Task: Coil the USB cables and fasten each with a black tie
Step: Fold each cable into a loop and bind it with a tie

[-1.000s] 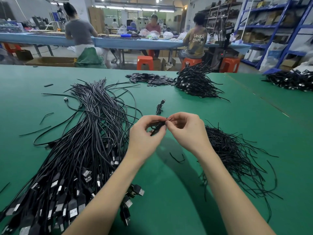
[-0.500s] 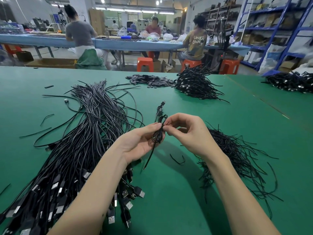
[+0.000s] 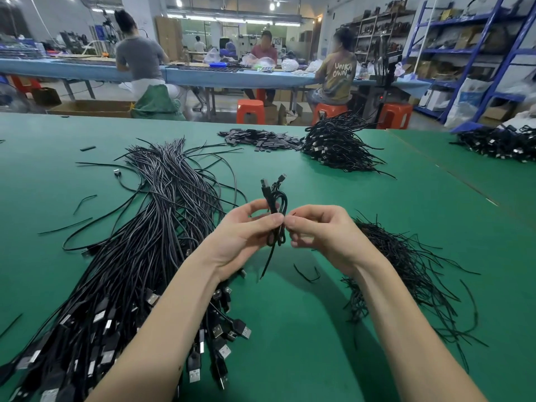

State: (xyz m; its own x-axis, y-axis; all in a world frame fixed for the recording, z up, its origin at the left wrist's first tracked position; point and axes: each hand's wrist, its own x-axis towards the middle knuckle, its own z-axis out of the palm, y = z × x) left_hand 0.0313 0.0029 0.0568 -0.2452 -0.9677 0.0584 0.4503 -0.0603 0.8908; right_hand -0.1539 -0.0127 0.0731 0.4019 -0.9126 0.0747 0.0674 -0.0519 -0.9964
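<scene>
A coiled black USB cable (image 3: pixel 275 201) stands upright between my hands above the green table (image 3: pixel 319 329). My left hand (image 3: pixel 246 236) pinches the coil at its middle between thumb and fingers. My right hand (image 3: pixel 322 230) pinches a thin black tie at the coil's right side; the tie's loose tail (image 3: pixel 268 261) hangs down below the coil. Both plugs stick up from the top of the coil. A big bundle of uncoiled USB cables (image 3: pixel 139 250) lies to the left. A heap of loose black ties (image 3: pixel 406 268) lies to the right.
A pile of coiled, tied cables (image 3: pixel 336 146) sits at the far middle, beside flat black pieces (image 3: pixel 261 139). Another cable pile (image 3: pixel 499 143) lies far right. A stray tie (image 3: pixel 307 275) lies under my hands. People sit at a blue bench behind, with orange stools.
The coil has turned upright and risen a little between my hands. My left hand rolled palm-up under it, and the tie's tail now hangs below.
</scene>
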